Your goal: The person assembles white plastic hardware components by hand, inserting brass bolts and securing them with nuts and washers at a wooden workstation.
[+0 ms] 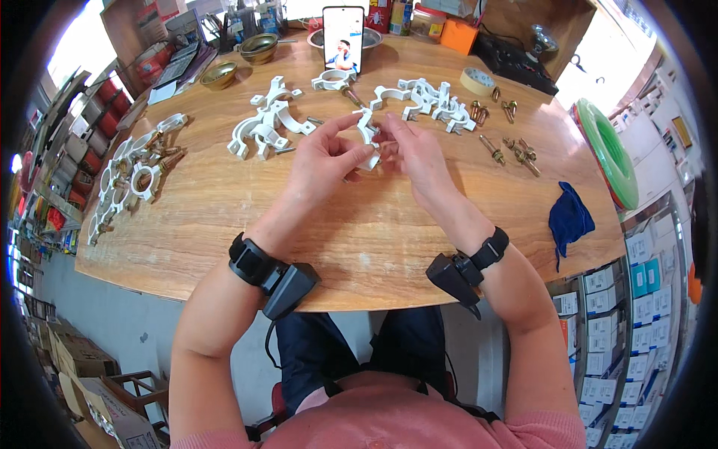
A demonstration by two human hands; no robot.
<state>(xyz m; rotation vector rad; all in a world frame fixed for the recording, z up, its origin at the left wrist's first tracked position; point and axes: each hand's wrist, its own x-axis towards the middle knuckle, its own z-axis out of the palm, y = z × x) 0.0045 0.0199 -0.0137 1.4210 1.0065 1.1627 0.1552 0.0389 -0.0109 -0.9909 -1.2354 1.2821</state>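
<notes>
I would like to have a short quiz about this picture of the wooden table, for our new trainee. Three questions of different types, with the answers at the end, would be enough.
1. Multiple choice: what is held in the fingers of the left hand?
a) a brass-coloured bolt
b) a white clamp
c) a tape roll

2. True or false: the blue cloth lies to the left of both hands.

3. Fill in the missing word: near the far edge of the table, a ____ stands upright with its lit screen toward the person.

Key: 1: b. 2: false, it lies to the right. 3: phone.
</notes>
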